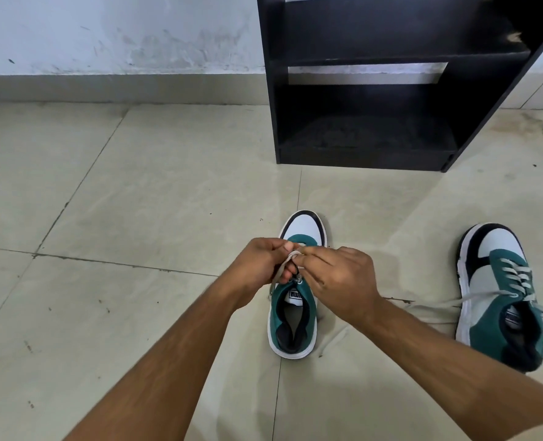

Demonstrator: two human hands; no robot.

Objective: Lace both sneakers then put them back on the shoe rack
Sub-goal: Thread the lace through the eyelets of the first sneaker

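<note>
Both forearms reach to the near sneaker [294,313], left hand [257,265] and right hand [343,278] fingers pinching its lace [279,272].

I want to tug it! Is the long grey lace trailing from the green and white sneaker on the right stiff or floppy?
Probably floppy: the flat grey shoelace lies slack along the beige tiled floor. It likely weighs almost nothing. Pulling might drag the green and white sneaker, since it's threaded through.

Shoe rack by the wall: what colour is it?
Black throughout, shelves and side panels alike; the shoe rack shows in the head view.
</note>
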